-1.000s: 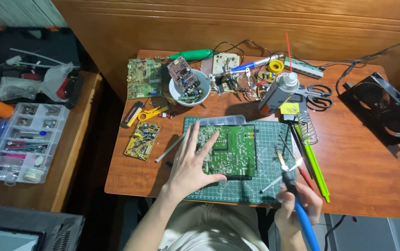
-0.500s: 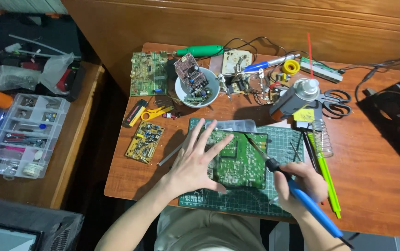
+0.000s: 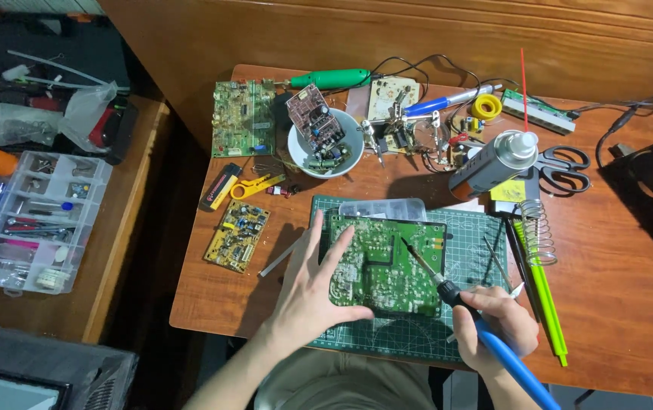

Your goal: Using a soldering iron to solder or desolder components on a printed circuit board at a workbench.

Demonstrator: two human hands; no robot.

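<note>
Blue-handled and warm-looking, the soldering iron point(image 3: 463, 311) sits in my right hand point(image 3: 497, 325), fingers wrapped closed around its grip, its thin tip slanting up and left to rest on the solder side of the green circuit board point(image 3: 387, 266). My left hand point(image 3: 313, 292) lies flat and spread wide, palm down, fingers pressing the board's left edge, thumb along its lower edge. The board lies on a green cutting mat point(image 3: 463, 235) at the near middle of the wooden table point(image 3: 623, 304).

Just right of the mat, a green-handled tool point(image 3: 543, 292) and a coiled wire iron stand point(image 3: 539, 231) lie side by side. Left of the mat is a small yellow circuit board point(image 3: 237, 235). Beyond the mat stand a grey spray can point(image 3: 493, 163), tipped over leftward, with scissors point(image 3: 566, 168) beside it. Farther back, a white bowl point(image 3: 325, 144) holds another small board, a green board point(image 3: 241, 118) lies to its left, and a green-handled rotary tool point(image 3: 338, 77) rests near the table's far edge. On the lower side table at far left sits a clear parts organiser point(image 3: 38, 220).
</note>
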